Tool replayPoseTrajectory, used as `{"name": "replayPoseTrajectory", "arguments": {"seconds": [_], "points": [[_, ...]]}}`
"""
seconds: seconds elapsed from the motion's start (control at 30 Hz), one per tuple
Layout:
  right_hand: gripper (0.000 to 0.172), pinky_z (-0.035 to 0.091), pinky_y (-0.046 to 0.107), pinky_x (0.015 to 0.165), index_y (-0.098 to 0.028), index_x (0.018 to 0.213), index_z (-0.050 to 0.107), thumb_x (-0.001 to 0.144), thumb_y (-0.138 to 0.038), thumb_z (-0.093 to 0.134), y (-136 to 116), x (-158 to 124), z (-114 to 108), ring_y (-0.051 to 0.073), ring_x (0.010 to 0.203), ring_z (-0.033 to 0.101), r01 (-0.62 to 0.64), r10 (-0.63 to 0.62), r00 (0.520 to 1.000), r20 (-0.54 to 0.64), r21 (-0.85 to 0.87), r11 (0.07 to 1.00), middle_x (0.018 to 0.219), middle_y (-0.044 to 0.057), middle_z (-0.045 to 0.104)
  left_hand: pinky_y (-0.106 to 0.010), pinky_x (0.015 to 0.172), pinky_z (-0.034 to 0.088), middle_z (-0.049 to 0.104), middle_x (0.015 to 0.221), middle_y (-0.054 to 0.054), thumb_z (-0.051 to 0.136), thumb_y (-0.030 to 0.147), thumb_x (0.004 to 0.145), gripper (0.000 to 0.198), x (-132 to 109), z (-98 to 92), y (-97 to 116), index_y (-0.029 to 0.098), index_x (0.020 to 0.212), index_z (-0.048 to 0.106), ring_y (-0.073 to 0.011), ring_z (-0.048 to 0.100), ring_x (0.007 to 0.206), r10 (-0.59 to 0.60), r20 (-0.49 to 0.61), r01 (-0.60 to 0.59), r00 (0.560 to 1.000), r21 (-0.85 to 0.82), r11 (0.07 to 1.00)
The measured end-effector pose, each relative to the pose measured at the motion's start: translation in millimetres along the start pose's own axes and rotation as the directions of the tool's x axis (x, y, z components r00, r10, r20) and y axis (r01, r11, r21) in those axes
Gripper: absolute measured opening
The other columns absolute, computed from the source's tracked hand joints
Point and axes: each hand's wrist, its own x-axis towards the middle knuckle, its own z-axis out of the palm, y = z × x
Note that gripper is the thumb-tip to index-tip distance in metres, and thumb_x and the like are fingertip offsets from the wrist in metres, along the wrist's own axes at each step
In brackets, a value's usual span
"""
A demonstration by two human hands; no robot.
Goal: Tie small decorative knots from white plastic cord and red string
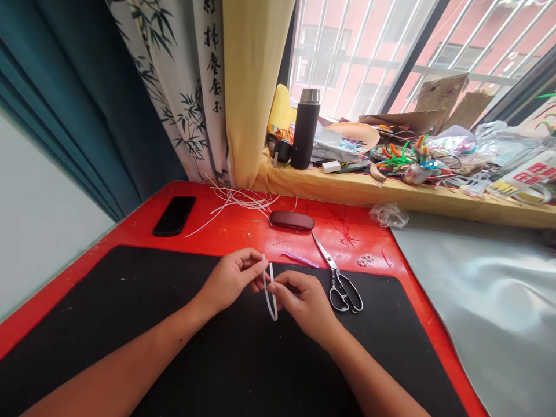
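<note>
A thin white strip [273, 311], bent into a narrow loop, is held up above the black mat [208, 370]. My left hand [232, 281] pinches it near the top between thumb and fingers. From the other side my right hand [304, 298] pinches the strip a little lower, its fingertips close to those of the left. Part of the loop is hidden behind the fingers. Just beyond the hands lie a purple strip [299, 259] and a pair of scissors [337, 281], the handles resting on the mat.
On the red table [130, 231] lie a black phone [174, 216], a tangle of white strips [243, 198], a maroon case [292, 220] and red thread scraps [346, 231]. A dark thermos [306, 130] stands on the cluttered windowsill. Grey sheeting [486, 278] covers the right side.
</note>
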Motion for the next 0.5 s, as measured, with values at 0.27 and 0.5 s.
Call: {"name": "replayPoseTrajectory", "arguments": {"seconds": [0.27, 0.5], "points": [[0.025, 0.045, 0.025, 0.059, -0.019, 0.081, 0.077, 0.095, -0.036, 0.065, 2.4, 0.8, -0.6, 0.015, 0.060, 0.061, -0.008, 0.008, 1.000, -0.005, -0.012, 1.000, 0.068, 0.001, 0.070, -0.031, 0.065, 0.059, 0.073, 0.074, -0.004, 0.075, 0.053, 0.085, 0.035, -4.3, 8.4, -1.2, 0.018, 0.087, 0.071, -0.0193, 0.070, 0.067, -0.017, 0.061, 0.017, 0.998, -0.009, 1.000], [0.027, 0.044, 0.024, 0.057, -0.018, 0.082, 0.078, 0.096, -0.038, 0.067, 7.8, 1.3, -0.9, 0.014, 0.057, 0.059, -0.033, 0.034, 0.999, 0.008, -0.028, 0.999, 0.067, 0.001, 0.069, -0.031, 0.069, 0.059, 0.077, 0.084, -0.007, 0.070, 0.052, 0.087, 0.035, -6.3, 8.9, 1.2, 0.018, 0.088, 0.078, -0.0209, 0.071, 0.072, 0.001, 0.079, -0.007, 0.997, 0.075, 0.997]]}}
